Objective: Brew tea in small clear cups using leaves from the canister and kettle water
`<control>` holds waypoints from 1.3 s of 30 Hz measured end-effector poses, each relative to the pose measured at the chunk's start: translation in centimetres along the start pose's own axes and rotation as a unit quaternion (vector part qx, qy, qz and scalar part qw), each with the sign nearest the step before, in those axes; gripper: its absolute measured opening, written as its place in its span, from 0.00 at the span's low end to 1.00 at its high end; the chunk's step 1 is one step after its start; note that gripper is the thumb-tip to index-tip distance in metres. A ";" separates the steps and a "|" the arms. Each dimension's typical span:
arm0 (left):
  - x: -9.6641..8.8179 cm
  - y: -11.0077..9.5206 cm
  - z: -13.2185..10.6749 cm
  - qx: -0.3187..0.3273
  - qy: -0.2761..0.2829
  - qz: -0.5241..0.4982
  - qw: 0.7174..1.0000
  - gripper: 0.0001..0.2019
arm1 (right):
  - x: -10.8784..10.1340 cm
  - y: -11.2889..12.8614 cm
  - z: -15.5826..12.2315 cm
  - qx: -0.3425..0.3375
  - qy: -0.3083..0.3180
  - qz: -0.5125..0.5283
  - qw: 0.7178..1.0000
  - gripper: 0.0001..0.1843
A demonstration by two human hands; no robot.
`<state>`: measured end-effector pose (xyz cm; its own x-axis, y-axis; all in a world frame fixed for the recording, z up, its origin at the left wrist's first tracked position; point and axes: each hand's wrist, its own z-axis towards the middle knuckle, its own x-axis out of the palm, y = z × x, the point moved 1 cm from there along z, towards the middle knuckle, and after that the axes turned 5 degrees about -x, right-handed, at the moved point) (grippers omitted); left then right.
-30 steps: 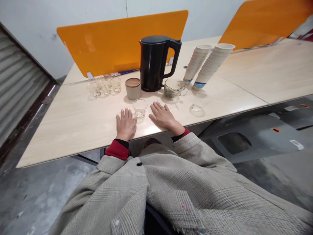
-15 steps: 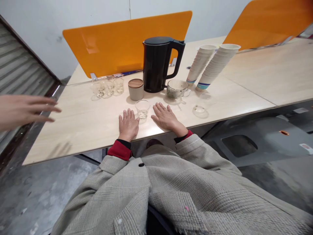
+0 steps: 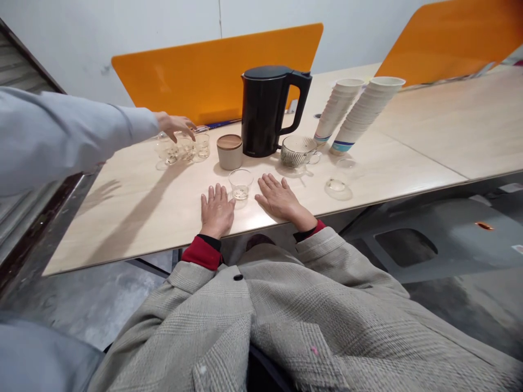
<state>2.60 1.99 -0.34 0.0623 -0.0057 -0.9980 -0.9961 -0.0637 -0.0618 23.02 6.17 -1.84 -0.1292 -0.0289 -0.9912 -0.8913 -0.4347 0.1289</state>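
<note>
Flat on the wooden table [image 3: 134, 218] rests my left hand [image 3: 217, 211], fingers spread, near the front edge. My right hand [image 3: 281, 200] also lies palm down and open. Between them stands a clear cup [image 3: 241, 184] with a little liquid and dark bits at its bottom; the left thumb is close to it, and I cannot tell if they touch. Behind this cup is a grey canister [image 3: 230, 155] with a wooden lid. A ribbed glass cup [image 3: 297, 152] with a handle sits beyond my right hand.
A co-worker's hand [image 3: 176, 125] reaches from the left over several small clear cups [image 3: 186, 148]. A black kettle [image 3: 263, 117] stands behind the canister. Stacked paper cups [image 3: 362, 120] lean at the right. A small glass dish [image 3: 337, 186] lies near the right front edge.
The co-worker's hand has moved from the left edge to above the small clear cups, bringing a pale sleeve into view. My hands have stayed in place.
</note>
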 end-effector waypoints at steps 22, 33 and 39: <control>0.1 0.1 0.1 -0.001 -0.004 -0.012 1.000 0.33 | 0.3 -0.1 0.1 -0.002 -0.008 -0.005 1.000 0.40; -0.2 0.0 0.0 0.000 0.007 -0.004 1.000 0.34 | -0.1 0.1 0.1 0.008 0.011 0.012 1.000 0.41; -0.2 0.0 0.0 0.000 0.006 -0.004 1.000 0.34 | 0.2 -0.1 0.2 0.006 -0.004 0.012 1.000 0.40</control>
<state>2.57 1.97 -0.16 0.0714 -0.0179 -0.9973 -0.9955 -0.0633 -0.0701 23.04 6.39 -2.10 -0.1535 -0.0315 -0.9876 -0.8936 -0.4222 0.1523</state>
